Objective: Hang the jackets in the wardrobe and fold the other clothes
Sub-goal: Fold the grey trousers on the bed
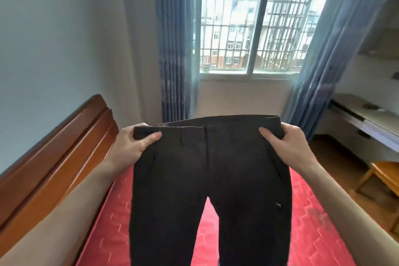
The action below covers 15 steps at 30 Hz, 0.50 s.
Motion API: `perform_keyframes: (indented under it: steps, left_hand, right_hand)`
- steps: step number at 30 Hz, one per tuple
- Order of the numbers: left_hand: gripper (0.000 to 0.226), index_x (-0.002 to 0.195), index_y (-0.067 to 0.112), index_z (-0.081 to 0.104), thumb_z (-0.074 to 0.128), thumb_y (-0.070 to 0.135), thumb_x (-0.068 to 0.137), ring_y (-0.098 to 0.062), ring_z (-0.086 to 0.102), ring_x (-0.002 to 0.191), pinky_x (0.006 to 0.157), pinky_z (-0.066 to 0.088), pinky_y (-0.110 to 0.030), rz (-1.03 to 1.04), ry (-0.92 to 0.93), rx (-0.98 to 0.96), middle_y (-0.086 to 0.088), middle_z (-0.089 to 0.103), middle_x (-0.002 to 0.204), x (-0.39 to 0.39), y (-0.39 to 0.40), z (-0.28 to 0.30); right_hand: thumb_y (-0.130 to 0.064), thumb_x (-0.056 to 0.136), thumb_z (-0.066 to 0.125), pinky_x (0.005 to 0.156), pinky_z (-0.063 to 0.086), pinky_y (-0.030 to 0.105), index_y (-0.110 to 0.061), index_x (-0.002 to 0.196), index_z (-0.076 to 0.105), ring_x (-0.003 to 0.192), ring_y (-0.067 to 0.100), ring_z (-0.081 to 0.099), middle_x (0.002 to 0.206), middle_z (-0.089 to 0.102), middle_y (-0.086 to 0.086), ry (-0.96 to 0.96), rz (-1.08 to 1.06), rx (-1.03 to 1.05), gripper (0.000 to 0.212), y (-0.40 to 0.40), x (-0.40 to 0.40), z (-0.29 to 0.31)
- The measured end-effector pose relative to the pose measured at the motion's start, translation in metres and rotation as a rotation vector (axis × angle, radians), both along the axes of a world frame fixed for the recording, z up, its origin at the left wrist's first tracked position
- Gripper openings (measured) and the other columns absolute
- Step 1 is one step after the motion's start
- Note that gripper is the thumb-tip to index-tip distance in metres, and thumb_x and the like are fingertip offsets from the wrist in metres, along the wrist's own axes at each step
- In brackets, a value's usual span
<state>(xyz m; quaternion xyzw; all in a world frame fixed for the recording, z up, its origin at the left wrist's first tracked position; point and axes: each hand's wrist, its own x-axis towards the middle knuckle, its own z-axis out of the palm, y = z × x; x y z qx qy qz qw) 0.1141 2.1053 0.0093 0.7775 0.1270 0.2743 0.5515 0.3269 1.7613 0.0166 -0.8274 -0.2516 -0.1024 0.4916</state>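
A pair of dark brown trousers point(207, 179) hangs spread out in front of me above the red mattress point(103, 229). My left hand point(131, 144) grips the left end of the waistband, thumb on the front of the cloth. My right hand point(287, 144) grips the right end the same way. Both legs hang down past the bottom of the frame. A small pale logo point(278, 204) shows on the right leg. No jacket or wardrobe is in sight.
A wooden headboard point(54, 157) runs along the left wall. Ahead, a barred window point(257, 28) sits between blue curtains point(174, 49). At the right stand a pale desk point(367, 121) and a wooden chair point(386, 181) on the wooden floor.
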Motion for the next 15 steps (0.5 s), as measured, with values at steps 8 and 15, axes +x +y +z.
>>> perform_keyframes:
  steps: [8,15]
  left_hand:
    - [0.005,0.09,0.013,0.082,0.08,0.017,0.091,-0.03,0.078,0.092,0.079,0.063,-0.036,0.09,-0.167,-0.292,-0.014,0.08,0.094,0.016,-0.058,0.022]
    - [0.012,0.086,0.018,0.082,0.074,0.016,0.095,-0.03,0.078,0.081,0.072,0.065,-0.039,0.12,-0.233,-0.225,-0.011,0.079,0.083,0.034,-0.122,0.008]
  right_hand:
    - [-0.03,0.096,0.068,0.059,0.041,0.016,-0.022,0.067,0.062,0.068,-0.001,0.063,0.064,0.066,-0.02,-0.157,-0.169,0.099,0.03,0.015,-0.036,0.031]
    - [-0.024,0.102,0.064,0.073,0.055,0.038,-0.015,0.091,0.073,0.076,0.009,0.069,0.081,0.073,-0.009,-0.223,-0.054,0.195,0.016,0.045,-0.092,0.007]
